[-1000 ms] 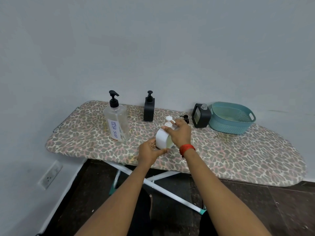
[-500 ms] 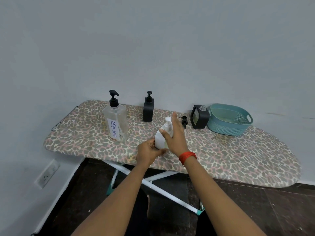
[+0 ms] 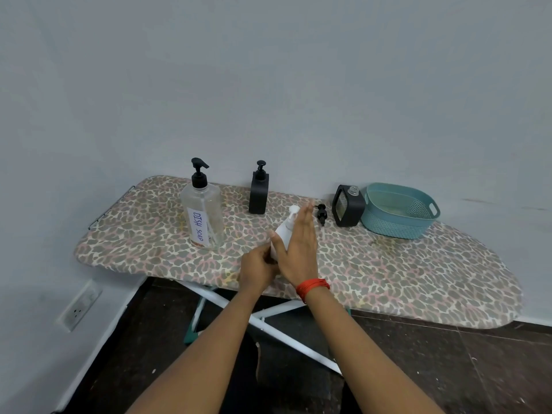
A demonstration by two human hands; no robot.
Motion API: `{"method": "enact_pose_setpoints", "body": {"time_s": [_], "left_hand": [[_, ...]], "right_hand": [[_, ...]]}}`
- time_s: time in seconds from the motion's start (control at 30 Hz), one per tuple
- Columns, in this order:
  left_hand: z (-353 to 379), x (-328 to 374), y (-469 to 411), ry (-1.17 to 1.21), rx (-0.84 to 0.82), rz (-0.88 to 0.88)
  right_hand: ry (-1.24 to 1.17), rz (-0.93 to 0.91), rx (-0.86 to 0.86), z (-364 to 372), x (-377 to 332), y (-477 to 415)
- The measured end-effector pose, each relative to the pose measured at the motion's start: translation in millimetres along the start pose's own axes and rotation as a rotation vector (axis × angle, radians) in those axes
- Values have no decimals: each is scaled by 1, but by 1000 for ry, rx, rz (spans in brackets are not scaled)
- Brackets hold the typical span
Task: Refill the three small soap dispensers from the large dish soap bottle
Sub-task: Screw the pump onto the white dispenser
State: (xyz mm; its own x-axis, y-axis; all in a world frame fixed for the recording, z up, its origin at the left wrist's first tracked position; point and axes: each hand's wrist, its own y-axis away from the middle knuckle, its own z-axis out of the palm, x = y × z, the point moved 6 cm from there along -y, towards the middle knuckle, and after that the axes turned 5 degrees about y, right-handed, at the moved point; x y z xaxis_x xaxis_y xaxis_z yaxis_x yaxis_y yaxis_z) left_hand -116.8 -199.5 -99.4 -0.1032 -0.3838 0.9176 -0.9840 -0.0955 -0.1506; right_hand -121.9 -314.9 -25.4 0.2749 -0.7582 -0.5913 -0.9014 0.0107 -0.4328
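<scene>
The leopard-print ironing board [image 3: 418, 279] stands on folding legs. I judge it the weakest point, because a hard twist or push near its front edge could rock everything on it. The teal basket [image 3: 397, 227] at the far right is well out of the way.

The large dish soap bottle [image 3: 203, 216] stands upright at the left with its black pump on. It looks nearly empty, so a careless reach could tip it easily. The squat black dispenser [image 3: 348, 209] beside the basket has an uncapped neck and would spill if bumped. The slim black dispenser [image 3: 258, 194] at the back is capped and apart from the action.

The white dispenser [image 3: 283, 236] is near the board's front middle and leans to the right. The left hand [image 3: 257, 268] curls around its lower body. The right hand [image 3: 298, 249] lies against its side with fingers straight and together. That is a flat contact, not a grasp, so the palm may slide, and the bottle could then twist loose or fall off the near edge. The loose black pump [image 3: 322, 213] lies just past the right fingertips, where a sweep of the hand could knock it away.
</scene>
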Motion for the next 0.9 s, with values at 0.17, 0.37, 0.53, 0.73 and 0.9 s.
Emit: {"method": "enact_pose_setpoints", "body": {"time_s": [0.17, 0.37, 0.53, 0.73, 0.9], "left_hand": [[-1, 0, 1, 143, -6, -44], [5, 7, 16, 163, 129, -35], [12, 12, 13, 145, 259, -64], [19, 33, -43, 114, 381, -121], [27, 37, -98, 63, 401, -206]], "right_hand": [[-103, 247, 61, -21, 59, 11], [144, 328, -54, -50, 138, 8], [246, 265, -142, -54, 168, 17], [327, 211, -101, -48, 171, 16], [306, 190, -78, -47, 176, 16]]}}
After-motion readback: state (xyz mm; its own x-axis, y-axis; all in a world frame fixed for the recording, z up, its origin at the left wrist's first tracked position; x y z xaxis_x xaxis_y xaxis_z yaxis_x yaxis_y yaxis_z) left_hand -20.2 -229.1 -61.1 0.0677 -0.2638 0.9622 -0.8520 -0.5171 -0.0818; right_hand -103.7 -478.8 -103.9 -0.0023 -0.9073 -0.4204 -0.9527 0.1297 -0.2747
